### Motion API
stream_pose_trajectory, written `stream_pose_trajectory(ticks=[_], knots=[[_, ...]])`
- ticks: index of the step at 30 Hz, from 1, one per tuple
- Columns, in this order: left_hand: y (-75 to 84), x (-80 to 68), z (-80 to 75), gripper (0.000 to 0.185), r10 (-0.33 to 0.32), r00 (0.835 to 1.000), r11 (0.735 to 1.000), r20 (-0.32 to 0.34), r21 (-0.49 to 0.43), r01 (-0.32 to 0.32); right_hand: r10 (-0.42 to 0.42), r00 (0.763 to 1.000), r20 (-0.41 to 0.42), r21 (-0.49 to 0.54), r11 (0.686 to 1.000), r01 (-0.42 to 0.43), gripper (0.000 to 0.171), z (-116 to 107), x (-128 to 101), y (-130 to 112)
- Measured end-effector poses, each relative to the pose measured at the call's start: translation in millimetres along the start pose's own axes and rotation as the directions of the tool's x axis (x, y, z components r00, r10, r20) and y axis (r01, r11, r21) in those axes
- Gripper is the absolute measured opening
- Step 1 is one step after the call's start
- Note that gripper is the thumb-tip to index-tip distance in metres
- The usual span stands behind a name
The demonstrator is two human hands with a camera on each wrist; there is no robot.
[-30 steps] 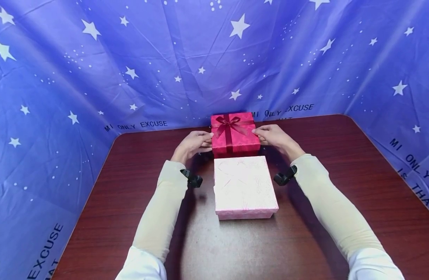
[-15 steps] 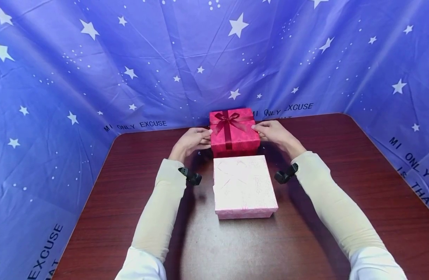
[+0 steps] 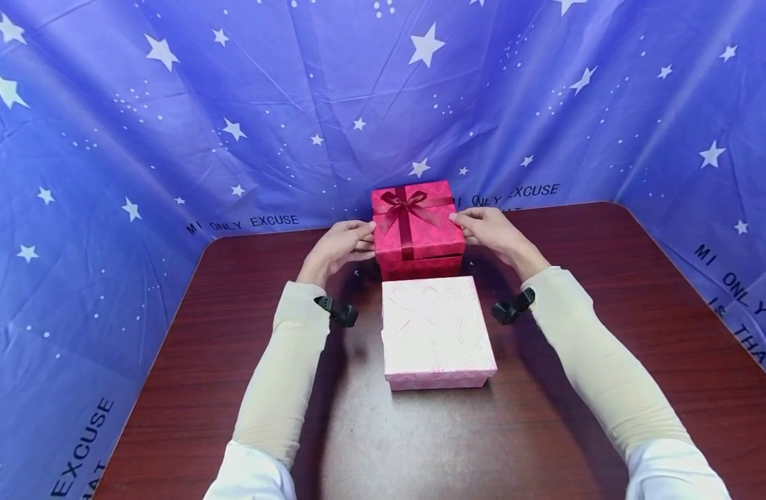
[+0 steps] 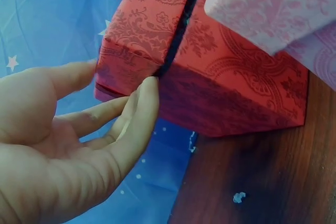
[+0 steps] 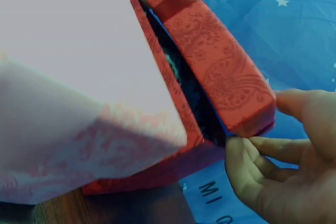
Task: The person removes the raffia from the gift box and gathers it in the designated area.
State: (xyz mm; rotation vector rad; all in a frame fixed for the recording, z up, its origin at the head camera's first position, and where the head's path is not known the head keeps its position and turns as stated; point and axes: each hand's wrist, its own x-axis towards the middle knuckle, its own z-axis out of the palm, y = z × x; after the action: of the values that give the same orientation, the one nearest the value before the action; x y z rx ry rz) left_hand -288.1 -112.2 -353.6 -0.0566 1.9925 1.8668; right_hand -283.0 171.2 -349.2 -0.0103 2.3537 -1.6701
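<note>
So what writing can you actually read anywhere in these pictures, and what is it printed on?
"MI ONLY EXCUSE": backdrop, left of the red box.
"MI ONLY EXCUSE": backdrop again, right of the box, with a cut-off line beneath it that cannot be read.
"EXCUSE": backdrop, lower left, running upward.
"MI ONLY", "IS THAT": backdrop, right edge, cut off.
"MI": backdrop, right wrist view.
Red box and pink box: patterns only, no text.

Behind the red box base [image 3: 420, 266] hangs the blue starred cloth [image 3: 383, 104], close to its far side, so little room shows there. The pink box [image 3: 435, 330] lies just in front of the base, closing off the near side. The left hand [image 3: 339, 246] and right hand [image 3: 492, 232] take up the two flanks of the red lid [image 3: 417, 219]. A narrow gap shows between lid and base. Bare table [image 3: 608, 312] lies wide to either side of both boxes.
</note>
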Motion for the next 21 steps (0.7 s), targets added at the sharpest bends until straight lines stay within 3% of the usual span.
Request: stream_pose_trajectory(ticks=[7,13,21], knots=[[10.9,-6.8,4.3,0.041,0.057,0.993,0.998,-0.103,-0.003,-0.058,-0.07,0.993,-0.099,0.03,0.997,0.073,0.056,1,-3,-8],[20.5,-11.2,9.7,0.043,0.094,0.988,0.996,-0.12,0.021,-0.092,-0.103,0.973,-0.205,-0.003,0.995,0.105,0.051,-3,-6,-12],[26.6,-15.1,9.7,0.043,0.175,0.973,0.982,-0.148,0.093,-0.162,-0.15,0.966,-0.213,0.099,0.98,0.174,0.043,-6,-8,-16]])
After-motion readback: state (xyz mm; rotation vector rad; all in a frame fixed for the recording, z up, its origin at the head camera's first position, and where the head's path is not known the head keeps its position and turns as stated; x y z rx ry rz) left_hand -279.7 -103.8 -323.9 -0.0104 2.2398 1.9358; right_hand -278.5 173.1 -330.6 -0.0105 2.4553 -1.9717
